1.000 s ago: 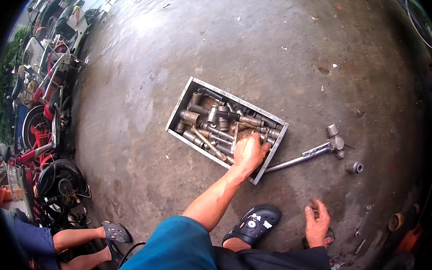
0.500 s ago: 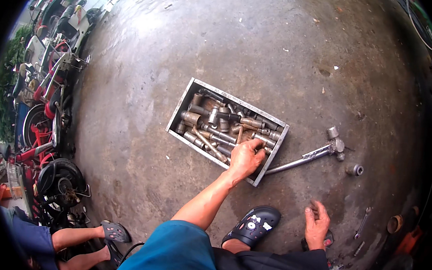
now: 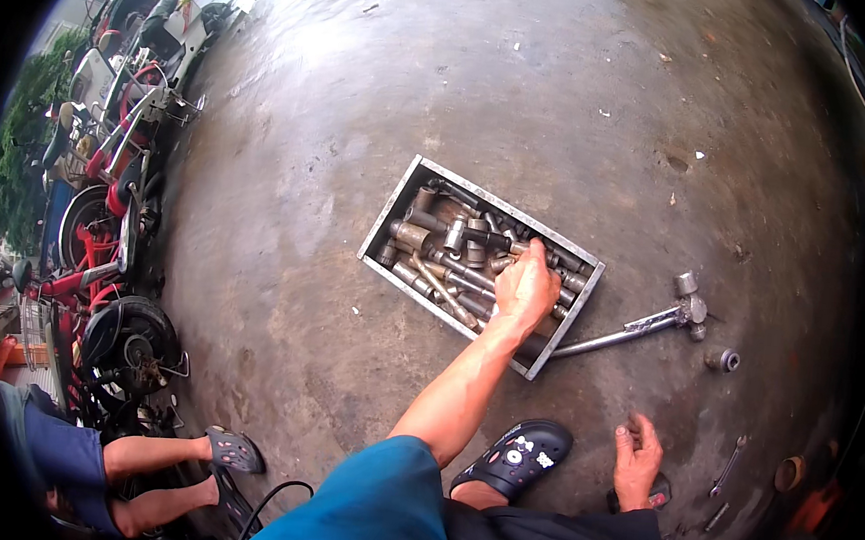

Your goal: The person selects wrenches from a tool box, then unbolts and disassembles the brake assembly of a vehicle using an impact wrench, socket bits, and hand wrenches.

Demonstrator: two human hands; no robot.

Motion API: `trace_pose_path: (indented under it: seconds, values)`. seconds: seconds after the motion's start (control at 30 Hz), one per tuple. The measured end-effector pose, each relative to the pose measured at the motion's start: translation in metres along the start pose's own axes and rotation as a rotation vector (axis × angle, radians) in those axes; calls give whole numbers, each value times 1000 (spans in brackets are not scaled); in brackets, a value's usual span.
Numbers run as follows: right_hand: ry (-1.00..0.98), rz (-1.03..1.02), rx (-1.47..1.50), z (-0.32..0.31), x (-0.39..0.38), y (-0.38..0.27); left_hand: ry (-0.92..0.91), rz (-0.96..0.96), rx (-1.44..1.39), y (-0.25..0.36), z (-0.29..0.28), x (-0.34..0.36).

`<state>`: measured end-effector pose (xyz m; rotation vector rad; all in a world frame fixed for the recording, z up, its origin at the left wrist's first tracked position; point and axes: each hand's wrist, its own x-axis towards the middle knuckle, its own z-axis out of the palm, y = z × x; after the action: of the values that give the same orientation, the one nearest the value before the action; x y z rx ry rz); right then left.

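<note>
In the middle of the floor lies a shallow metal box (image 3: 570,305), full of worn sockets, extension bars and rods. My left hand (image 3: 528,289) reaches down over its right half, fingers bent among the sockets near the far wall. The hand hides its own fingertips, so a grip does not show. A large brown socket (image 3: 410,233) and a short upright socket (image 3: 455,234) lie left of it. Low at the right, my right hand (image 3: 638,455) hangs above the floor with thumb and fingers apart, holding nothing.
Beyond the box's right side, a long-handled metal tool (image 3: 616,337) ends in a chunky head. Near it lie a loose socket (image 3: 721,359) and a small wrench (image 3: 729,467). My dark clog (image 3: 515,456) stands below the box. Motorbikes (image 3: 104,237) and another person's legs (image 3: 159,452) are at left.
My left hand has moved from the box's near right corner toward its far wall. The whole view has shifted slightly, and my right hand keeps about the same pose.
</note>
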<state>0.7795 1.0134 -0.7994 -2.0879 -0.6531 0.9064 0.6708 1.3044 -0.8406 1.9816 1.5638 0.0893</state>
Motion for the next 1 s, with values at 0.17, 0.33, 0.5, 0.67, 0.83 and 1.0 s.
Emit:
trace_pose_path:
  seconds: [0.17,0.33,0.5,0.67,0.83,1.0]
  values:
    - [-5,8,14,1,3,0,-23,219,38,-22,3,-25]
    - [4,0,26,-2,1,-5,36,273,14,-28,-6,-49]
    - [5,12,9,-5,2,-1,18,141,-122,-20,-17,-50]
    - [-4,33,1,-5,3,-5,-217,183,-107,-21,-34,-29]
    - [0,-12,20,-5,3,-5,366,405,305,-50,-36,21]
    - [-3,20,12,0,5,6,239,349,381,-31,-14,23]
